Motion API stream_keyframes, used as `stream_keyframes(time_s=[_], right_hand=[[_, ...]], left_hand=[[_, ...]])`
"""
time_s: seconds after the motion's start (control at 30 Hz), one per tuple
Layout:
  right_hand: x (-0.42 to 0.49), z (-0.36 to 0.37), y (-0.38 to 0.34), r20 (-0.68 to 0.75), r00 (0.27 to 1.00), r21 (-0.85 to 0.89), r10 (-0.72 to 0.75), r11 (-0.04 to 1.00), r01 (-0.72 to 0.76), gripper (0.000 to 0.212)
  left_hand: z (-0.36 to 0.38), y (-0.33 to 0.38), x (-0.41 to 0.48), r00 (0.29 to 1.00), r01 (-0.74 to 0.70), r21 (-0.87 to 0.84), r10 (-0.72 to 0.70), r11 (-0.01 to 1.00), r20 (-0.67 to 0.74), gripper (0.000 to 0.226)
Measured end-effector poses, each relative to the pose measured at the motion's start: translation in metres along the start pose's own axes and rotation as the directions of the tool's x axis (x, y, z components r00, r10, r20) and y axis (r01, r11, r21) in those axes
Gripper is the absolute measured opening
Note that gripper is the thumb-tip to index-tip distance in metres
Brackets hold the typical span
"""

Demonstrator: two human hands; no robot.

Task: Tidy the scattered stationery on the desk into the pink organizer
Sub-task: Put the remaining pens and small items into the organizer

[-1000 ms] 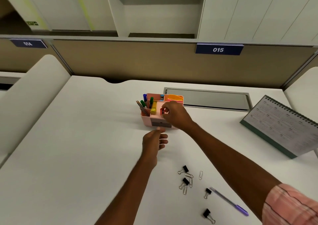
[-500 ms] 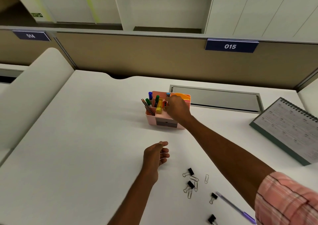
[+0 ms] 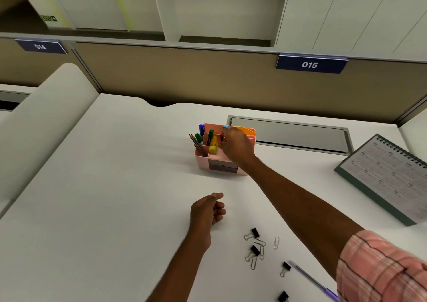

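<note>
Organizer (image 3: 202,165), pink with a grey drawer front, stands on the counter (image 3: 115,186) beneath the right hand (image 3: 236,145), fingers curled into it at a small red item (image 3: 221,138); whether that grip clamps it, cannot tell. Left hand (image 3: 206,211) lies loosely apart, empty.

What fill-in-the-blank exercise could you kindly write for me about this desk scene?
1. The right hand reaches into the ____ organizer.
2. The blue sign on the right reads ____.
3. The binder clips on the desk are ____.
4. The loose pen near them is ____.
Missing words: pink; 015; black; purple.
</note>
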State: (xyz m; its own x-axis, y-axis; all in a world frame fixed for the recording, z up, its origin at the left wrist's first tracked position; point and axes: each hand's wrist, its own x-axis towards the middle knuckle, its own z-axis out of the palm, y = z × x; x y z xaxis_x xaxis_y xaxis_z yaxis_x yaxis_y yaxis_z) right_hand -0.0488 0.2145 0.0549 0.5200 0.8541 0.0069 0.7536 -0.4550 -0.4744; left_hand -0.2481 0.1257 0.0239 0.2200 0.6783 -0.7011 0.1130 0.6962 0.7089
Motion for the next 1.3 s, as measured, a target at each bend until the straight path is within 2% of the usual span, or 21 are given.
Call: stream_keyframes(time_s=[0.27,0.43,0.6,0.73,1.0,1.3], right_hand=[[-0.003,-0.005,-0.001,-0.010,1.000,0.027,0.001,1.000,-0.001,0.038],[-0.025,-0.012,0.005,-0.061,0.998,0.071,-0.028,0.997,0.033,0.054],[-0.079,-0.018,0.022,-0.105,0.994,0.129,-0.041,0.990,0.055,0.043],[-0.131,-0.015,0.038,-0.055,0.998,0.203,0.003,0.979,0.008,0.038],[-0.232,-0.019,0.073,0.015,0.998,0.290,0.059,0.955,-0.061,0.028],[-0.324,-0.030,0.146,0.011,0.987,0.321,0.159,0.935,-0.154,0.024]], left_hand=[[0.002,0.003,-0.004,1.000,-0.022,0.004,0.022,1.000,0.003,0.021],[-0.002,-0.003,-0.008,1.000,-0.027,0.008,0.027,1.000,0.008,0.018],[0.003,-0.014,-0.015,0.999,-0.028,0.015,0.028,0.999,0.028,0.014],[0.017,-0.020,-0.023,0.996,-0.059,0.076,0.054,0.995,0.064,0.019],[0.051,-0.030,-0.052,0.971,-0.127,0.108,0.101,0.986,0.215,0.021],[0.092,-0.080,-0.087,0.902,-0.115,0.300,-0.027,0.947,0.430,0.021]])
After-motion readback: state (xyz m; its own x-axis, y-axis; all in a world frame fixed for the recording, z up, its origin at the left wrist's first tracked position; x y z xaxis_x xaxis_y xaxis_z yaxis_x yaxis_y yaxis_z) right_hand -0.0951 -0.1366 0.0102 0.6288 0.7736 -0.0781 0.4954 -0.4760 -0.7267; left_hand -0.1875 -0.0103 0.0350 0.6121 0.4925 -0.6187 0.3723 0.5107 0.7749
